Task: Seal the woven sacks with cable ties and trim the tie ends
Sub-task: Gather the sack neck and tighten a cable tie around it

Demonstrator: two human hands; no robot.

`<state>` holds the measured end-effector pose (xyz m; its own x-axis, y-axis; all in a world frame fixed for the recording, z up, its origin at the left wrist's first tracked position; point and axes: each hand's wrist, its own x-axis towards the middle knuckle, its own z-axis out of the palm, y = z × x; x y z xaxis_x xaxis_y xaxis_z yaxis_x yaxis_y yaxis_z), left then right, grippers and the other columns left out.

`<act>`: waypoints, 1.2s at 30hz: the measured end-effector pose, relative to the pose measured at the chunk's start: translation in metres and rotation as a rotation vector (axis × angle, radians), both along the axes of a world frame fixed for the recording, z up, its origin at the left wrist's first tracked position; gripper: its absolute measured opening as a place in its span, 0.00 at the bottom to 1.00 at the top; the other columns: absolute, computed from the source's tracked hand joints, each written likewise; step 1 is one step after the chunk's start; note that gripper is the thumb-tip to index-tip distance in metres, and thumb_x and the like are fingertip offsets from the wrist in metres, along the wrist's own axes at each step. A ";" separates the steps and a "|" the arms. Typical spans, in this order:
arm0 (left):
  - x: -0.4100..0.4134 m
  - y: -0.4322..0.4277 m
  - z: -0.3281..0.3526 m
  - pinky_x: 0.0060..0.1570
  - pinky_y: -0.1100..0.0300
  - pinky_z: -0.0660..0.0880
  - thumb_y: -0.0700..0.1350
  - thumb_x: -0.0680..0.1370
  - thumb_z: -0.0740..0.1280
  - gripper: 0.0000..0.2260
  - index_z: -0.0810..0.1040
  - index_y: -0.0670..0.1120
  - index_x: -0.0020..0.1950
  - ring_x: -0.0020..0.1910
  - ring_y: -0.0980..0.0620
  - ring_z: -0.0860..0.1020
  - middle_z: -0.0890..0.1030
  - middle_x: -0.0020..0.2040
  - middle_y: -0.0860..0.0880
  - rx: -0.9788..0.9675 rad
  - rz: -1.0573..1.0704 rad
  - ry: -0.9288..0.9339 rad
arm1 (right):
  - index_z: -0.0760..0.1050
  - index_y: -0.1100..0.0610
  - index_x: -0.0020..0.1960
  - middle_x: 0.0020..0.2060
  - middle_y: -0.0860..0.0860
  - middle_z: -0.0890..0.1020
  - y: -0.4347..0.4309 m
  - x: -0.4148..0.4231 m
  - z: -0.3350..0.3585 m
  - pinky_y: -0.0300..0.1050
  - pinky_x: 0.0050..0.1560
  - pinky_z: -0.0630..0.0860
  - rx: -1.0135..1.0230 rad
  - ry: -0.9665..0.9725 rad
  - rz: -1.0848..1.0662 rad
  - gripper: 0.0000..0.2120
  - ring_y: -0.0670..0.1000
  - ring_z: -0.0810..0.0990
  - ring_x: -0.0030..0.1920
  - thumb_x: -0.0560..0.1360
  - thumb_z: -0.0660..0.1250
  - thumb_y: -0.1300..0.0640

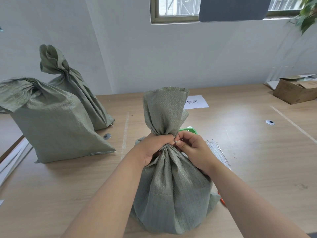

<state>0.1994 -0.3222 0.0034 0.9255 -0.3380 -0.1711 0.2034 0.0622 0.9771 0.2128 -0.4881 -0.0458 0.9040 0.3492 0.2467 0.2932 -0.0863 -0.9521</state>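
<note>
A grey-green woven sack (173, 189) stands upright on the table right in front of me, its neck gathered and its top flaring above. My left hand (154, 146) grips the bunched neck from the left. A white cable tie (165, 147) runs around the neck just below my fingers. My right hand (190, 148) pinches the tie's head end at the right side of the neck. A bundle of spare white cable ties (218, 152) lies on the table just right of the sack.
Two more woven sacks (51, 121) (75, 86) stand at the left, necks twisted. A green basket (188, 130) peeks out behind the sack. A paper label (197, 101) lies beyond it, a cardboard box (295, 90) sits far right, and an orange tool handle (222, 200) shows by my right forearm.
</note>
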 end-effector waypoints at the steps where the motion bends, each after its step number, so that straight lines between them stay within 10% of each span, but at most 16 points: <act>1: 0.000 0.000 0.000 0.36 0.61 0.71 0.36 0.66 0.64 0.11 0.77 0.50 0.27 0.31 0.55 0.74 0.75 0.29 0.51 -0.002 -0.001 0.002 | 0.78 0.53 0.45 0.40 0.66 0.79 0.000 0.000 0.000 0.48 0.43 0.70 -0.003 -0.002 -0.002 0.04 0.50 0.72 0.37 0.76 0.65 0.59; 36: -0.004 0.001 -0.004 0.38 0.59 0.70 0.37 0.65 0.65 0.09 0.78 0.49 0.29 0.33 0.54 0.73 0.75 0.30 0.51 0.054 0.023 0.003 | 0.79 0.50 0.43 0.38 0.56 0.79 -0.001 -0.008 0.001 0.46 0.43 0.71 0.020 -0.007 0.005 0.07 0.50 0.73 0.37 0.76 0.65 0.60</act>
